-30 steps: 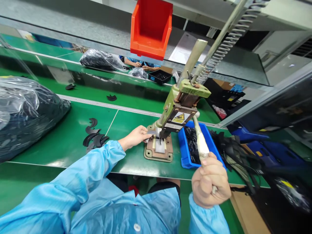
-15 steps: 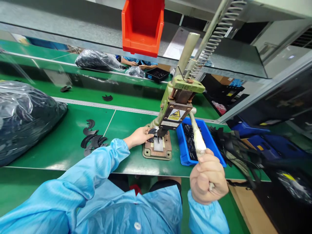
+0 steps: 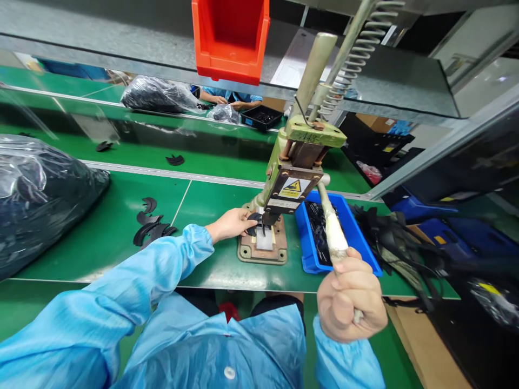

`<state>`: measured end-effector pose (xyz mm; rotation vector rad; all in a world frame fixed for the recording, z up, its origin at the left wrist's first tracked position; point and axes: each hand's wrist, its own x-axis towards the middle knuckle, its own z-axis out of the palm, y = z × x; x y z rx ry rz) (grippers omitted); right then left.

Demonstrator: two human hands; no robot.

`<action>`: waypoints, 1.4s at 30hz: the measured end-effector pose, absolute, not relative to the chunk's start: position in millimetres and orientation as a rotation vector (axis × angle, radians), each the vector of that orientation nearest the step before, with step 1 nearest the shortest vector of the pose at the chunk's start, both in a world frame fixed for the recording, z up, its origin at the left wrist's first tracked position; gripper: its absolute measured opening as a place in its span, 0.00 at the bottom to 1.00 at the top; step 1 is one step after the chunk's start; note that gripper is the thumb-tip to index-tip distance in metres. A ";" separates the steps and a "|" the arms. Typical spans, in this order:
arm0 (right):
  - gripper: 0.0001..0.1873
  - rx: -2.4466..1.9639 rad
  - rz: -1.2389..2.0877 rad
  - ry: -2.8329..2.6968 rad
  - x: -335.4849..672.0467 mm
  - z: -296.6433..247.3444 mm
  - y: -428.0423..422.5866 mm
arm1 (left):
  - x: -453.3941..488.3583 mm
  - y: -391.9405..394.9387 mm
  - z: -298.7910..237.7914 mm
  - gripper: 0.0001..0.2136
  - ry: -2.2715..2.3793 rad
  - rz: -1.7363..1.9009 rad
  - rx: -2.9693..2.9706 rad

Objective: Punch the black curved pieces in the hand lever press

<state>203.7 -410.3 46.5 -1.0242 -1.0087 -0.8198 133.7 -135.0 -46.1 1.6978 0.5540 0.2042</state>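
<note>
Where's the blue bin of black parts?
Head view, right of centre: the blue bin sits on the green bench beside the press base, partly behind the lever.

a grey shelf (image 3: 121, 40) spans above green worktops (image 3: 219, 275); a metal bar (image 3: 425, 156) slants at right.

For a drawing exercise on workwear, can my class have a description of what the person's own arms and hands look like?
Both arms wear light blue, slightly shiny, loose sleeves: the left sleeve is creased along its length, and the right sleeve shows only near the wrist. Both sleeves gather at the wrists. The left hand and right hand are without gloves.
</note>
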 end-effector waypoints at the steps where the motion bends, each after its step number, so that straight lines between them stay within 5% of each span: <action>1: 0.23 -1.022 -0.830 -1.001 203.8 46.5 -409.1 | 133.9 -135.5 -42.3 0.15 0.567 0.183 1.696; 28: 0.19 -1.139 -0.796 -1.015 197.0 47.2 -417.1 | 133.8 -141.3 -16.3 0.15 0.708 -0.088 1.363; 35: 0.10 -1.092 -0.701 -1.150 214.8 126.8 -416.0 | 132.2 -150.6 -17.6 0.17 0.696 -0.007 1.381; 39: 0.27 -1.108 -0.644 -1.133 235.0 175.9 -396.9 | 112.2 -161.4 -10.6 0.18 0.664 0.052 1.349; 42: 0.25 -1.160 -0.703 -0.971 232.8 150.3 -386.3 | 83.4 -167.4 -3.4 0.21 0.587 0.096 1.322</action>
